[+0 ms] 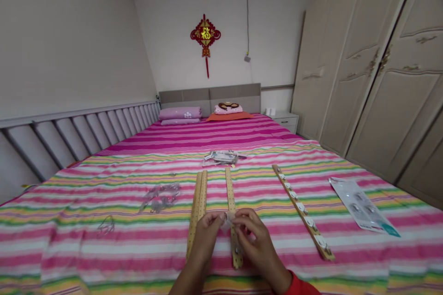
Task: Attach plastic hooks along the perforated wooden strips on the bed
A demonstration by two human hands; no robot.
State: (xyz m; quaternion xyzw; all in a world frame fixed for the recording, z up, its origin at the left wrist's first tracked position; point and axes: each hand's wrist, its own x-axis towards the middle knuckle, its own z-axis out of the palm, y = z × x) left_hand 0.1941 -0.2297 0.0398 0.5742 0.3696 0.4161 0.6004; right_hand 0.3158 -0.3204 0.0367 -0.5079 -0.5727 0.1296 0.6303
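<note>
My left hand [206, 235] and my right hand [254, 235] meet over the striped bedspread [104, 239], fingers pinched together on a small clear plastic piece [227, 222]. Below them lies a perforated wooden strip [230, 189]; two more strips lie together just left of it [200, 198]. A fourth wooden strip [300, 209] with several white fittings along it lies to the right, apart from my hands.
Clear plastic bags [161, 197] lie left of the strips, a pile of packets [223, 157] beyond them, and a printed packet [363, 205] at the right. Pillows [180, 113] sit at the headboard. Wardrobe doors [380, 78] line the right side, a padded rail [86, 131] the left.
</note>
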